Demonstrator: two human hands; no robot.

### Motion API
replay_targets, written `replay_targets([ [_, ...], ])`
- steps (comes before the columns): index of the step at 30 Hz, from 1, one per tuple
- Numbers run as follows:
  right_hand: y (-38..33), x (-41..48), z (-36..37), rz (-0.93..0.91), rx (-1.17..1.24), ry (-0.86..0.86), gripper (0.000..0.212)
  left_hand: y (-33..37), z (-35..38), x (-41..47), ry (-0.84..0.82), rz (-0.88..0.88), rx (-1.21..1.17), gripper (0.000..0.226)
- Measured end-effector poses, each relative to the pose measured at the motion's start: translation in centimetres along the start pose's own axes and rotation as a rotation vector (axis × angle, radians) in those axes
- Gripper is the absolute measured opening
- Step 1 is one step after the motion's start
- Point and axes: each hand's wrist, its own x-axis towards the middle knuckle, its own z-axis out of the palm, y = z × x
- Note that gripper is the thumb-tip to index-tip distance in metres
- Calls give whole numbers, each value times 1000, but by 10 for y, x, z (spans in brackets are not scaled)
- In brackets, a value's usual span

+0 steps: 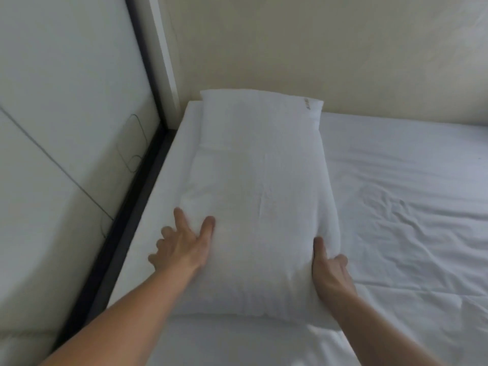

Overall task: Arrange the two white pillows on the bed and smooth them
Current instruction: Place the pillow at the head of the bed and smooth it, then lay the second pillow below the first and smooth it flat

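Note:
A white pillow (260, 196) lies lengthwise on the bed (406, 212), its far end against the wall corner. A second pillow seems to lie beneath it, showing as a flat white edge (192, 114) at the far left, though I cannot be sure. My left hand (182, 243) rests with fingers spread on the pillow's near left side. My right hand (328, 268) presses against the near right edge, thumb on top, fingers curled into the fabric.
The white sheet is wrinkled to the right of the pillow. A dark bed frame rail (126, 215) runs along the left, beside a pale padded wall panel (66, 128). A beige wall (317, 48) stands behind the bed.

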Motion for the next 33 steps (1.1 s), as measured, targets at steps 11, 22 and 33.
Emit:
replay_targets([
  [11, -60, -22, -7, -928, -460, 351, 70, 19, -8, 16, 189, 565, 181, 72],
  [22, 43, -33, -88, -586, -498, 106, 65, -73, -21, -51, 130, 127, 495, 70],
  [33, 185, -98, -308, -755, -732, 30, 56, 98, 82, -372, -230, 456, 242, 57],
])
